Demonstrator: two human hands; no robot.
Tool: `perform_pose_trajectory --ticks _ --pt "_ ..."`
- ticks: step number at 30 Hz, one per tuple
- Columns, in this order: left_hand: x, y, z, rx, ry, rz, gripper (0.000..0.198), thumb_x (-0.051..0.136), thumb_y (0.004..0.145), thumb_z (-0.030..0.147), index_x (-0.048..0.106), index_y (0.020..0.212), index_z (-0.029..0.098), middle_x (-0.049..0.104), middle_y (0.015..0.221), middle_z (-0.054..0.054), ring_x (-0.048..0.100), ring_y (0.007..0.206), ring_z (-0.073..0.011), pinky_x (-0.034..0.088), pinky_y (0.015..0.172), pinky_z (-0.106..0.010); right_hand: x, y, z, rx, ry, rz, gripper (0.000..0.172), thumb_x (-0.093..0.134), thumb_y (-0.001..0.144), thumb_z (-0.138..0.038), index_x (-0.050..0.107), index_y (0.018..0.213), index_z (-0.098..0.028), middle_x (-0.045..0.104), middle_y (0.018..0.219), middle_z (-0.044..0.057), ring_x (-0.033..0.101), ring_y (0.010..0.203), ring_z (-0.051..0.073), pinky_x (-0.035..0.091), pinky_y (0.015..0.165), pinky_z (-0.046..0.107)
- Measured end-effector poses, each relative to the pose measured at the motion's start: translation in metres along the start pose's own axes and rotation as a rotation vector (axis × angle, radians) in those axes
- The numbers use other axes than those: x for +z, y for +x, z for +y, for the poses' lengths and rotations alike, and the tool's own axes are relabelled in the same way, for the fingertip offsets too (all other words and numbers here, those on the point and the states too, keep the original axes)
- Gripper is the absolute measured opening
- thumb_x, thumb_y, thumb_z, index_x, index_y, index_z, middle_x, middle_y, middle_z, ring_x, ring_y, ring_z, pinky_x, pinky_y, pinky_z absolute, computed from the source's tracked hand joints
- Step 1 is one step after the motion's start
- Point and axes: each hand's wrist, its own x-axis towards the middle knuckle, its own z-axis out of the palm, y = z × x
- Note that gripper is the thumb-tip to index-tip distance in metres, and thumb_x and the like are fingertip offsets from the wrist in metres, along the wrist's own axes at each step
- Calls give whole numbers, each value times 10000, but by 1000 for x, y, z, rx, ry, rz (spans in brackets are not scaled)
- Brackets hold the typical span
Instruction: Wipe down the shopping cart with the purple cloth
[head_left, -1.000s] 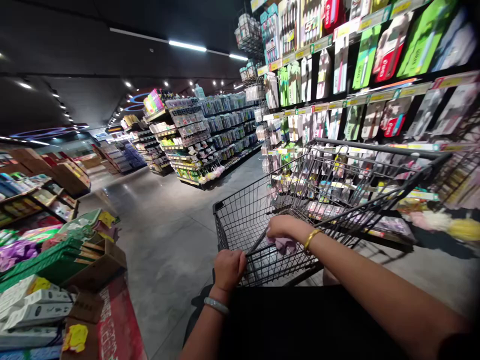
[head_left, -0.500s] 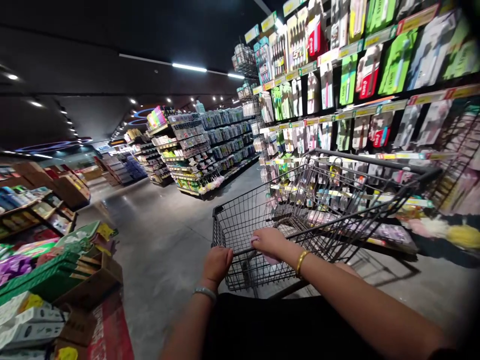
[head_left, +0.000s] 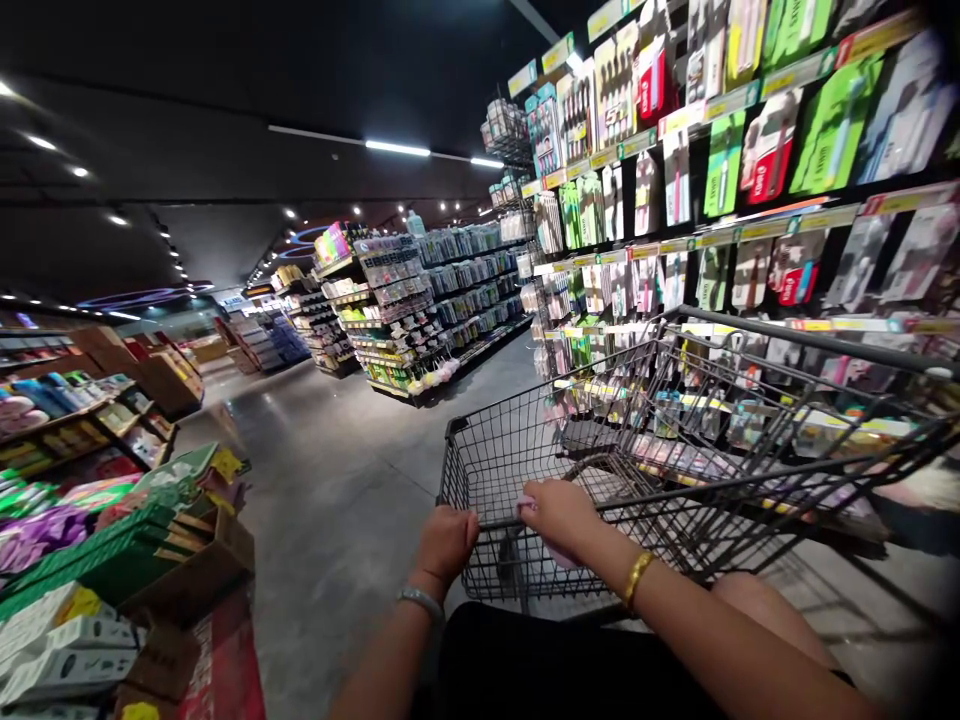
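Note:
A dark wire shopping cart stands sideways in front of me, its basket showing nothing inside. My left hand is closed around the near top rim of the basket, close to its left corner; a grey-green bangle is on that wrist. A little further right along the same rim, my right hand is closed too, with a gold bangle on the wrist. Something small and pale purple shows under and between the right hand's fingers; its kind is not clear. The cart's handle bar is at the right.
A tall rack of packaged toothbrushes rises behind the cart. Another stocked shelf unit stands further off. At left are a green crate, a cardboard box and white boxes. Grey floor runs between.
The cart and both hands sit slightly further right in view, and the cart's handle end appears nearer and larger. The shelves have also shifted right. Both hands keep their hold on the rim.

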Motion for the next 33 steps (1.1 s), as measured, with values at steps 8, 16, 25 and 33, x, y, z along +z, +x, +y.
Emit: perform_pose_trajectory --ticks 8,16,25,33 --pt "4 23 5 -17 29 -36 443 354 992 240 652 671 177 678 695 -94 626 740 -221 409 749 -343 6 26 -42 -48 14 -50 322 474 883 -400 731 988 -237 738 1023 87 677 948 234 464 762 313" --pt "-1 27 -4 36 6 -106 401 369 982 227 643 691 186 693 728 -68 642 796 -209 429 856 -348 -30 13 33 78 7 -126 234 556 811 -392 735 873 -256 745 902 49 681 831 225 445 659 287" --pt "-35 68 112 -97 -107 -170 465 234 1045 310 677 1052 168 716 969 -116 659 911 -242 452 791 -363 -26 6 32 45 -65 -145 313 448 902 -401 711 1000 -264 719 1074 58 650 947 207 433 729 279" --pt "-24 77 135 -199 -216 -354 684 185 1033 491 744 869 134 726 828 -132 695 860 -263 496 736 -367 -47 -10 81 227 -186 -142 285 501 833 -432 710 844 -238 710 827 58 613 740 208 335 584 274"
